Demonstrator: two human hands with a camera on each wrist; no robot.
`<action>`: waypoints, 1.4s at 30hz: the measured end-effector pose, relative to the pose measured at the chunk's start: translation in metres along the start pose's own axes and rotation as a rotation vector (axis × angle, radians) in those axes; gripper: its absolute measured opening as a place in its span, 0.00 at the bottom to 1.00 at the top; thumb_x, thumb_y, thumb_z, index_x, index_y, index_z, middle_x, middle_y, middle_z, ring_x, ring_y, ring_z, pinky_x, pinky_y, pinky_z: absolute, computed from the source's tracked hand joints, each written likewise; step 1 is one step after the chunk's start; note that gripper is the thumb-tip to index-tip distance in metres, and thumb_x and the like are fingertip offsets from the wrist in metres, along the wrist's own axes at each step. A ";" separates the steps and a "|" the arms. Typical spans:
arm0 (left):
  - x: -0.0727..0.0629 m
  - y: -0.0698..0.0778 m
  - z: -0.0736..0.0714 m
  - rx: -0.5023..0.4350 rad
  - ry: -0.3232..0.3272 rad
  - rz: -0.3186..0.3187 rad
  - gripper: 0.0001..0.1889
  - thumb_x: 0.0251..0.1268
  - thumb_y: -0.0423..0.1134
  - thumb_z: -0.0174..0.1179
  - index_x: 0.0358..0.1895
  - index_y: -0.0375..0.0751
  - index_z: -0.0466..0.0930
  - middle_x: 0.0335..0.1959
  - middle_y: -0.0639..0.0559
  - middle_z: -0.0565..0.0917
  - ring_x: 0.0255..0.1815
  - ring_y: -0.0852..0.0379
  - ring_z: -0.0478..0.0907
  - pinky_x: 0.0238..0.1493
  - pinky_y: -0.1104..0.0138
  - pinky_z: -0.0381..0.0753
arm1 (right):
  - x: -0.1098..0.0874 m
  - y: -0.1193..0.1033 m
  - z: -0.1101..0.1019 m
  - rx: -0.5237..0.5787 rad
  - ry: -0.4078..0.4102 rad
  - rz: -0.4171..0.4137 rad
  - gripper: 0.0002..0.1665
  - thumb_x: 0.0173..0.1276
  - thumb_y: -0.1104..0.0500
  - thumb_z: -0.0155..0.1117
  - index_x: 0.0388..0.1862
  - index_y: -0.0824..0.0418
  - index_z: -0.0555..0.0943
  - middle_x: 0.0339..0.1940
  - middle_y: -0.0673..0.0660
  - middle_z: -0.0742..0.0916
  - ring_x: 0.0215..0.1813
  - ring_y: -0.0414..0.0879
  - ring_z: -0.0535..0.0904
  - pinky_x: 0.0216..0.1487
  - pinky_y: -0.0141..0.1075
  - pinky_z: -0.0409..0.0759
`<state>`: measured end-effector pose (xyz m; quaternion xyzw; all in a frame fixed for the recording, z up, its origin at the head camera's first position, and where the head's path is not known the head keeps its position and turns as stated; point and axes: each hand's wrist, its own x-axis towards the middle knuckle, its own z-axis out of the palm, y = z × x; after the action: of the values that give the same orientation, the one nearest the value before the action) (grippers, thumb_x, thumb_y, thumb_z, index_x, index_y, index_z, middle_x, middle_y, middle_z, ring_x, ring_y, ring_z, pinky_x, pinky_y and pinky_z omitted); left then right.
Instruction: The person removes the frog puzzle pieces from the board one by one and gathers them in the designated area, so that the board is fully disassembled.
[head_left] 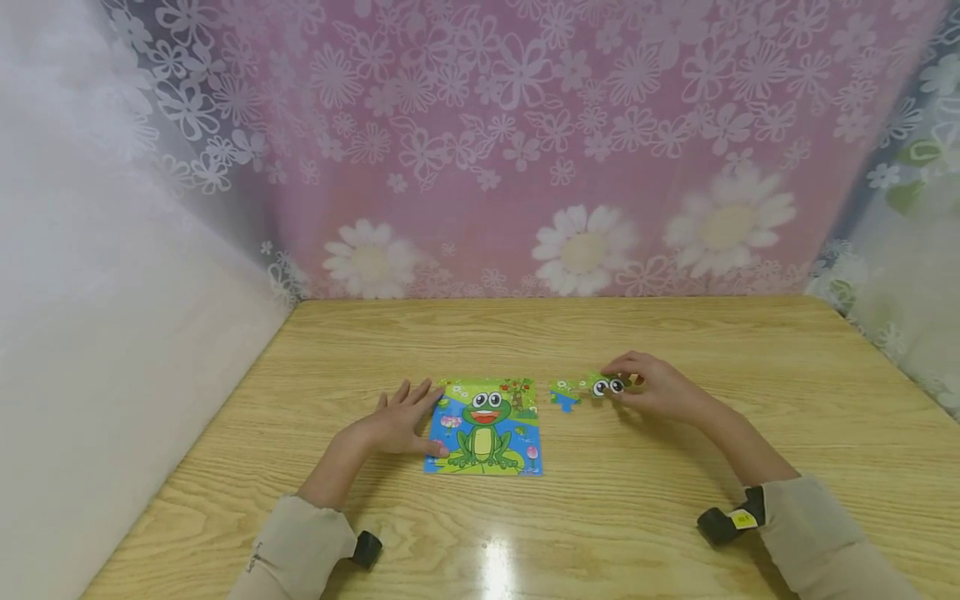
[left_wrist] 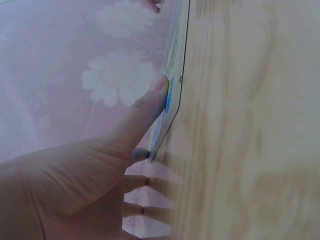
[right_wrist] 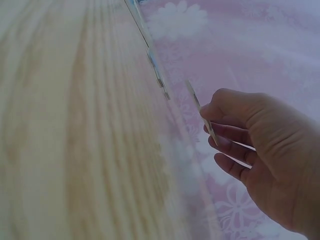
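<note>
Surface (head_left: pixel 615 508): wood-grained before you, glare spot (head_left: pixel 496 567) at your near side
Backdrop (head_left: pixel 480 187): pink, facing you, white flower outlines above three large daisies (head_left: pixel 583 252)
Side panel (head_left: pixel 112 333): white, on your left

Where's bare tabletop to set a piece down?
The table is bare behind the frog board to the pink curtain, and in front between the sleeves. It's crowded at the board's left edge, by the left hand, and rightward: loose piece, then right hand holding the eyed piece.

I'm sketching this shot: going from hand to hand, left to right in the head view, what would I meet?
Bare left hand, square green-and-blue frog board, small green-and-blue puzzle piece, green puzzle piece with frog eyes, bare right hand.
</note>
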<state>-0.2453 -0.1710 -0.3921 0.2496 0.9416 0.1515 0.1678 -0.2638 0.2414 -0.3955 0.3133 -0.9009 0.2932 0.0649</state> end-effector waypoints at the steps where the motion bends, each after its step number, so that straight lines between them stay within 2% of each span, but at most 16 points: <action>1: 0.000 0.000 0.000 -0.001 0.000 -0.001 0.52 0.51 0.64 0.60 0.74 0.46 0.42 0.73 0.42 0.39 0.70 0.38 0.30 0.61 0.39 0.31 | 0.000 0.001 0.000 0.002 -0.005 0.006 0.20 0.56 0.67 0.67 0.49 0.69 0.78 0.45 0.60 0.80 0.41 0.50 0.75 0.39 0.44 0.76; 11: -0.001 0.000 0.000 -0.005 0.003 0.005 0.52 0.51 0.65 0.59 0.74 0.46 0.42 0.73 0.42 0.39 0.70 0.38 0.29 0.61 0.39 0.30 | -0.004 0.014 0.002 0.017 -0.060 0.090 0.20 0.57 0.66 0.67 0.50 0.66 0.79 0.47 0.58 0.79 0.44 0.49 0.74 0.42 0.44 0.75; 23: -0.001 0.002 0.000 -0.006 0.003 0.007 0.52 0.51 0.64 0.60 0.74 0.45 0.43 0.73 0.42 0.39 0.70 0.37 0.30 0.61 0.38 0.32 | -0.007 0.021 0.007 0.037 -0.069 0.061 0.18 0.58 0.65 0.67 0.49 0.65 0.79 0.47 0.58 0.80 0.43 0.49 0.74 0.40 0.42 0.76; 33: -0.001 0.001 -0.001 -0.010 0.004 0.007 0.52 0.51 0.63 0.60 0.74 0.44 0.43 0.73 0.41 0.39 0.70 0.37 0.30 0.60 0.38 0.31 | -0.006 0.020 0.006 0.033 -0.098 0.037 0.17 0.59 0.66 0.65 0.49 0.64 0.79 0.50 0.59 0.78 0.47 0.52 0.73 0.44 0.44 0.75; 42: -0.003 0.004 -0.002 -0.024 0.005 0.023 0.51 0.52 0.62 0.60 0.73 0.44 0.43 0.73 0.40 0.39 0.69 0.36 0.30 0.60 0.38 0.31 | -0.008 0.014 0.004 0.022 -0.103 0.035 0.17 0.60 0.66 0.65 0.49 0.66 0.78 0.49 0.60 0.78 0.46 0.52 0.72 0.43 0.44 0.74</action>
<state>-0.2421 -0.1698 -0.3884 0.2578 0.9372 0.1654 0.1667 -0.2659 0.2524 -0.4077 0.3130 -0.9051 0.2876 0.0101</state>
